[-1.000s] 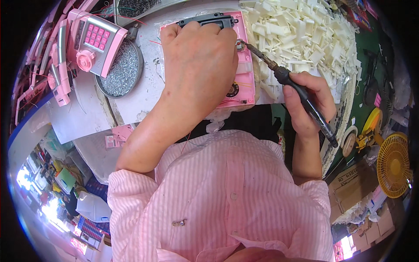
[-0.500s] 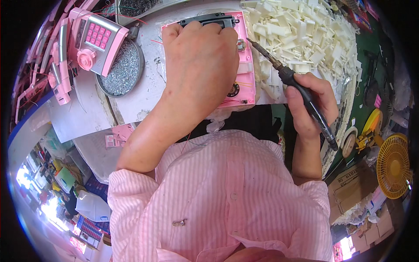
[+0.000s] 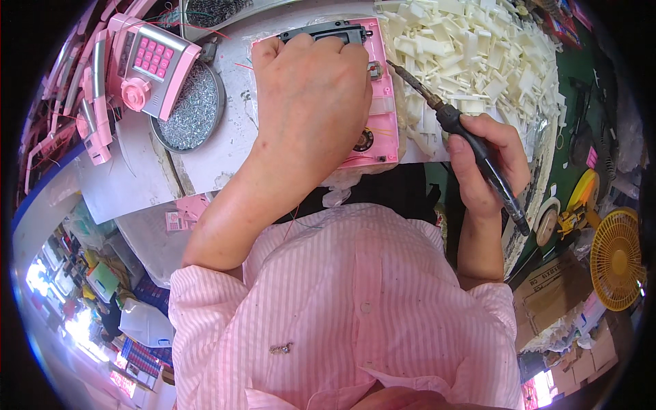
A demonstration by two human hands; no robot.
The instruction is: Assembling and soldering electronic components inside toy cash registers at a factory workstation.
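Note:
My right hand (image 3: 493,160) grips a black-handled soldering iron (image 3: 447,117). The iron slants up and left, its dark tip beside the right edge of a pink plastic housing (image 3: 387,137). Over that housing lies my left hand (image 3: 316,96), back upward, fingers curled down at the edge of a black plastic part (image 3: 321,29) at its far end. The fingertips and whatever they pinch are hidden beneath the hand. A round black component (image 3: 364,139) with thin wires and a small metal part (image 3: 374,70) show inside the housing, right of my hand.
Left of the housing stands a round dish of small screws (image 3: 191,113), with a pink keypad unit (image 3: 154,58) overlapping it. More pink units (image 3: 89,102) are stacked at the far left. Cream plastic pieces (image 3: 471,55) are heaped at the back right. A yellow fan (image 3: 617,260) is at the right.
My left hand and the pink housing have shifted very slightly to the left. The soldering iron and my right hand stay in place.

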